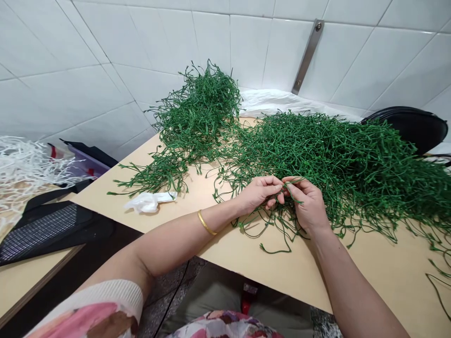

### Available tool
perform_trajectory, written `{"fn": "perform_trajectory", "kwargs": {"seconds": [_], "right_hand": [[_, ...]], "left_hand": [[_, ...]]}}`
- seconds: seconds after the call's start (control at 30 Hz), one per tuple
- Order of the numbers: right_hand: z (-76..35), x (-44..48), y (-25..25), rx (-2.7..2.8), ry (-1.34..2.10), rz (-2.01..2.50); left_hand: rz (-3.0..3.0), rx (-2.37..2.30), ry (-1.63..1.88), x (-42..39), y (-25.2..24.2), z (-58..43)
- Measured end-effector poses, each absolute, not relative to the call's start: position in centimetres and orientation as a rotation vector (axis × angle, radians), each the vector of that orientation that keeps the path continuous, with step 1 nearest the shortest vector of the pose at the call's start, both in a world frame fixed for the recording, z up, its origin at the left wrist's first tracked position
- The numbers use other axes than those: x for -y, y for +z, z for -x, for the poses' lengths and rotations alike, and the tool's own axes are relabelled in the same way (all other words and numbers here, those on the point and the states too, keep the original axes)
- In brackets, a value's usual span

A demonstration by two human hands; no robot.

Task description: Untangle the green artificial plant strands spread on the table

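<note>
My left hand [259, 193] and my right hand [307, 203] meet at the middle of a beige tabletop [246, 253]. Both pinch thin green stems [289, 184] between their fingertips. More loose stems trail below my hands toward the table's front edge. A big heap of the same green stems [348, 159] lies right behind my right hand. A second, smaller heap [197, 112] is piled at the back left against the tiled wall. A gold bangle [206, 223] circles my left wrist.
A crumpled white wrapper [150, 202] lies on the table left of my hands. A black chair back [412, 124] stands at the far right. White shredded strands [24, 164] and a black mesh item [42, 230] sit on a second table at left.
</note>
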State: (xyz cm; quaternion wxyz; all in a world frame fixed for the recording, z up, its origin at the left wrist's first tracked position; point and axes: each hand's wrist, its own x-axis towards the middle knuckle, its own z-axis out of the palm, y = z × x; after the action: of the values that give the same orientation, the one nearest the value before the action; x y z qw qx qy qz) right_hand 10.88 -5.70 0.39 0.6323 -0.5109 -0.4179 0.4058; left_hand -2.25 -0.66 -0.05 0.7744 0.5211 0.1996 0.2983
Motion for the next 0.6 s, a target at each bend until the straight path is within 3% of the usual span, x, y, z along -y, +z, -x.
{"fn": "perform_trajectory", "kwargs": {"seconds": [0.23, 0.4, 0.6], "right_hand": [[-10.94, 5.63, 0.21, 1.043, 0.825, 1.202], [-10.92, 5.87, 0.27, 1.27, 0.57, 1.302], [-11.08, 5.97, 0.09, 1.313, 0.5, 1.332]], "left_hand": [[-1.363, -0.643, 0.706, 1.32, 0.78, 2.1], [-1.658, -0.72, 0.909, 1.32, 0.28, 2.04], [-2.146, -0.8, 1.136, 1.45, 0.8, 2.66]]}}
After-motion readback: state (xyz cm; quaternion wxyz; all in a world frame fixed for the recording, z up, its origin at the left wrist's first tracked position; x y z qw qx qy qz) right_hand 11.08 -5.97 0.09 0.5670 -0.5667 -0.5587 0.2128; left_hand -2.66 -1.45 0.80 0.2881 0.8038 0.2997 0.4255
